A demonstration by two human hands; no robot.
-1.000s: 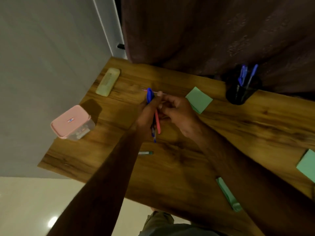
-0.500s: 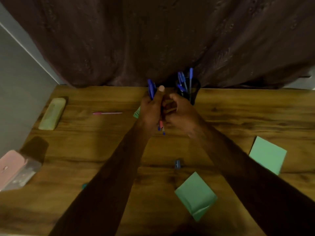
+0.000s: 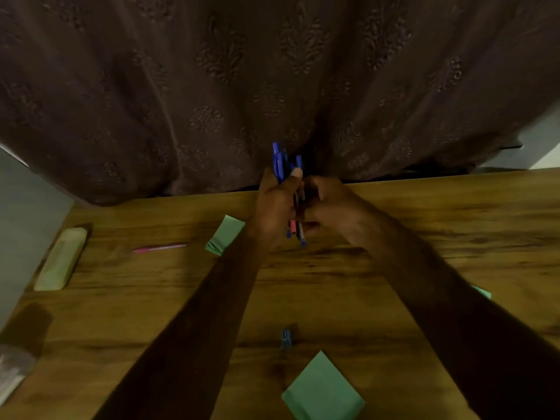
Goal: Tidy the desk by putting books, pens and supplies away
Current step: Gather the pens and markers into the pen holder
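Dark brown patterned curtain (image 3: 212,86) fills the upper half of the frame, and below it the wooden desk (image 3: 424,231) runs across the whole lower half. Your left hand (image 3: 277,204) is at the centre, near the far edge of the desk, with its fingers wrapped around a bundle of pens (image 3: 283,168). The blue caps stand up above your thumb in front of the curtain, and the lower ends, some blue and one red or pink, come out under the hand above the wood. Your right hand (image 3: 330,207) is just beside the left one, with curled fingers touching the lower part of the bundle; whether it really grips a pen I cannot tell, because this area is dark.

On the desk, a single pink pen (image 3: 159,247) lies flat at centre left. A green sticky note pad (image 3: 225,235) lies between this pen and your left forearm. At the left edge rests a pale green pencil case (image 3: 60,259), long and closed. A small blue clip (image 3: 285,339) lies between your two forearms in the lower centre, and below it is another green sticky note (image 3: 322,392). A small corner of green paper (image 3: 483,293) shows beside your right forearm. At the lower left corner a part of a clear container (image 3: 12,374) is visible, blurred.
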